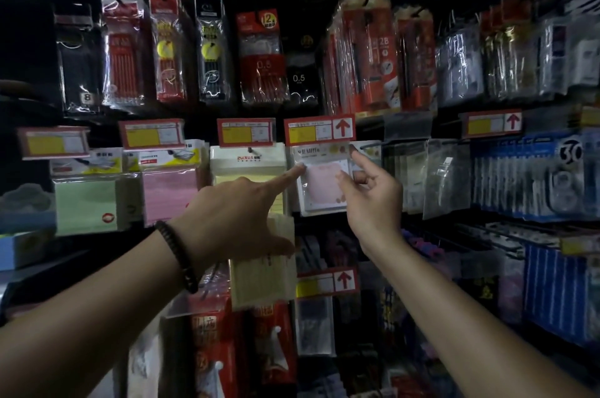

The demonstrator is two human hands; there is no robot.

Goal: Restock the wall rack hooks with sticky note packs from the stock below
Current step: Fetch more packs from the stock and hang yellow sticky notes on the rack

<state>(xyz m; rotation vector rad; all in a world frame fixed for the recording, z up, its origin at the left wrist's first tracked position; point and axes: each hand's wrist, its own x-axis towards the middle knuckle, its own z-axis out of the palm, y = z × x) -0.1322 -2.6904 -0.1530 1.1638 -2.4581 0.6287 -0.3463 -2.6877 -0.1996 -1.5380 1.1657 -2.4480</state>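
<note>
Left hand (pixel 233 212) is touching the pink sticky note pack (pixel 324 186), forefinger straight; right hand (pixel 370 199) grip is pinching its edge, and any loosening is risking a drop.

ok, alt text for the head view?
Two hands reach to a pink sticky note pack hanging on the wall rack: the left hand touches its left edge with one fingertip, the right hand pinches its right edge.

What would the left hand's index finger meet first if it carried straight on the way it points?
The pink sticky note pack. The left hand points up and right, and its fingertip seems to be at the pack's left edge, though depth makes actual contact unclear.
</note>
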